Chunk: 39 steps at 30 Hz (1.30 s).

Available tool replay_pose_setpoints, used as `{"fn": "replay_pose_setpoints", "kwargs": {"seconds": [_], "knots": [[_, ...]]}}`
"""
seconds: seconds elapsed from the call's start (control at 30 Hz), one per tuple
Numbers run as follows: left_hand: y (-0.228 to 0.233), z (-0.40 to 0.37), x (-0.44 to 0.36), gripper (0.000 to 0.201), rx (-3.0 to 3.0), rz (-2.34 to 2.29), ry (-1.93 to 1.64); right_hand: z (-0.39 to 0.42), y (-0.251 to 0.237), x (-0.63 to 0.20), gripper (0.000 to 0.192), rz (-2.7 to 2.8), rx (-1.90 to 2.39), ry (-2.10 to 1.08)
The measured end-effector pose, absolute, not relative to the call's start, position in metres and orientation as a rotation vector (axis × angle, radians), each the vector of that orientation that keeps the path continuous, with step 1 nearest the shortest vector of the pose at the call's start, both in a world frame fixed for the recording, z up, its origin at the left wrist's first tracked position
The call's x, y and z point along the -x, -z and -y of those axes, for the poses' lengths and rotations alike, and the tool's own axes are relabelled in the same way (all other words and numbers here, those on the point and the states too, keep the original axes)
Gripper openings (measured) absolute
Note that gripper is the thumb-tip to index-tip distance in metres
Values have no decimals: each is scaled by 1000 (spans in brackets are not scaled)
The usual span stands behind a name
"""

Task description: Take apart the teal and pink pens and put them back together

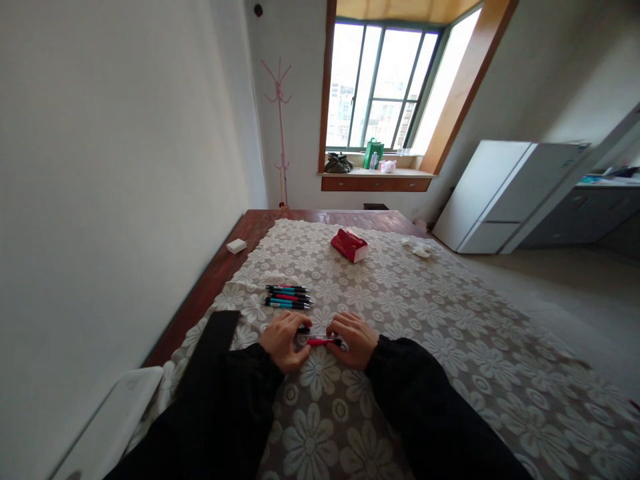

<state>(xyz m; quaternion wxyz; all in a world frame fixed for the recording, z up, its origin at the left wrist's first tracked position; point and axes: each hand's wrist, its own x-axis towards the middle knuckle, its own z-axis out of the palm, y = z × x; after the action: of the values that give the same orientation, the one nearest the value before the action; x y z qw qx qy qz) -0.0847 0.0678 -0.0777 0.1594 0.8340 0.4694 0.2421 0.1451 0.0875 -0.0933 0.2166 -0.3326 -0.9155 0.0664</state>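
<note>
My left hand (284,341) is curled around a slim piece with a black end (303,330), low over the patterned tablecloth (340,409). My right hand (353,339) faces it, with fingers bent and pinched on a pink pen part (323,342) that has a dark end. Between the hands, a clear slim strip or tube (316,336) runs beside the pink part; how these pieces join cannot be made out. Just beyond my left hand, several click pens (289,297) in blue, pink and black lie in a row, tips to the right.
A red tissue pack (349,245) lies further back, with crumpled white tissue (417,249) to its right. A white charger-like block (237,247) sits on the table's bare wooden edge (200,287). By my left arm are a dark flat object (214,340) and a white tray-like item (115,417).
</note>
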Motion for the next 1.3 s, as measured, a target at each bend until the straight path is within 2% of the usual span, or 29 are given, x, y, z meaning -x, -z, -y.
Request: {"fn": "replay_pose_setpoints", "kwargs": {"seconds": [0.53,0.87,1.3], "knots": [[73,-67,85,49,-2369,-1347,-693,-88,85,-152,17,2590,989,-233],[75,-68,87,44,-2381,-1365,-675,-89,92,-150,9,2585,947,-204],[77,-69,87,43,-2368,-1391,-661,-89,91,-152,7,2609,944,-252]]}}
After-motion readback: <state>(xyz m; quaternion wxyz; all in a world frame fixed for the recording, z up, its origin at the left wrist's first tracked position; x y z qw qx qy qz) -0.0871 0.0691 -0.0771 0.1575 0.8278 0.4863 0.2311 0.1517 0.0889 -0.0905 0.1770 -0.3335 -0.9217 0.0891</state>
